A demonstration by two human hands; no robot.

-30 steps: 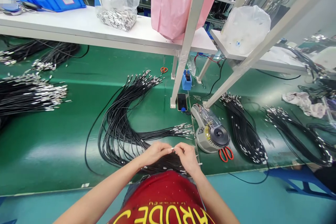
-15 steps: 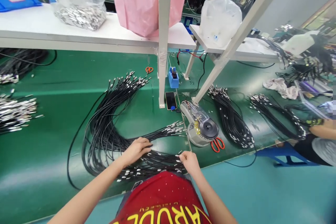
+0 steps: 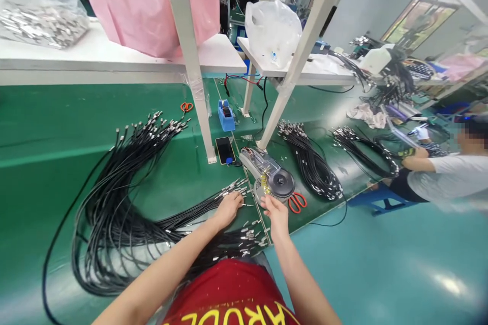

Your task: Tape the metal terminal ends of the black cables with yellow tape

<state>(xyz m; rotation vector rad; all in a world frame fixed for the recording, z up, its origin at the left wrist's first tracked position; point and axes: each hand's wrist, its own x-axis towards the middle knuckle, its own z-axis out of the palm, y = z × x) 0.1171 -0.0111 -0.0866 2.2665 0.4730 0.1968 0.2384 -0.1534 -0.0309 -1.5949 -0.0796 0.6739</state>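
Observation:
Long black cables (image 3: 110,223) with silver connector ends lie in a curved bundle on the green table, one arm of it reaching under my forearm. My left hand (image 3: 230,208) is closed near the connector ends (image 3: 234,187), and a thin cable tip sticks out to the right of its fingers. At the front of a grey tape dispenser (image 3: 281,183) with a round black disc, my right hand (image 3: 275,213) pinches beside the yellow part; what is between its fingertips is too small to make out. More cable ends (image 3: 249,236) lie below, between my hands.
Orange-handled scissors (image 3: 297,203) lie right of the dispenser, others (image 3: 186,106) farther back. A phone (image 3: 225,151) and a blue tape holder (image 3: 226,116) stand by a white post (image 3: 192,61). Coiled cables (image 3: 312,165) lie to the right. A person (image 3: 446,172) sits at far right.
My left hand has moved from the middle of the cables to the connector ends. My right hand has left the lower cables and reached the tape dispenser. The view has swung right.

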